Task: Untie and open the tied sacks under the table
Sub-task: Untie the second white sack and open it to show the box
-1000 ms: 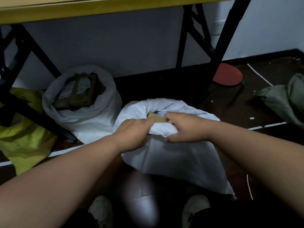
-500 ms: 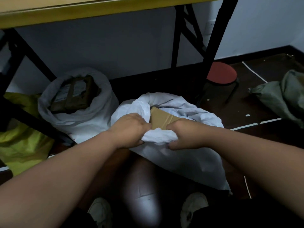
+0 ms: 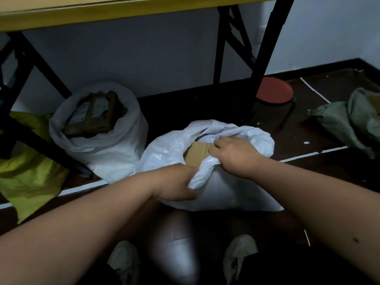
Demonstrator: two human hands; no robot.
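Sack (image 3: 216,190) on floor at table's (image 3: 123,11) front edge, mouth now wider than half-second ago. My left hand (image 3: 176,185) grips near rim, pulled down; right hand (image 3: 232,155) has moved in, fingers curled on far rim. Box (image 3: 196,154) more exposed. Untying done; keep spreading.

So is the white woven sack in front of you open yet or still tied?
Open. The white woven sack has its mouth spread, with a brown cardboard box showing inside; left hand and right hand grip its rim.
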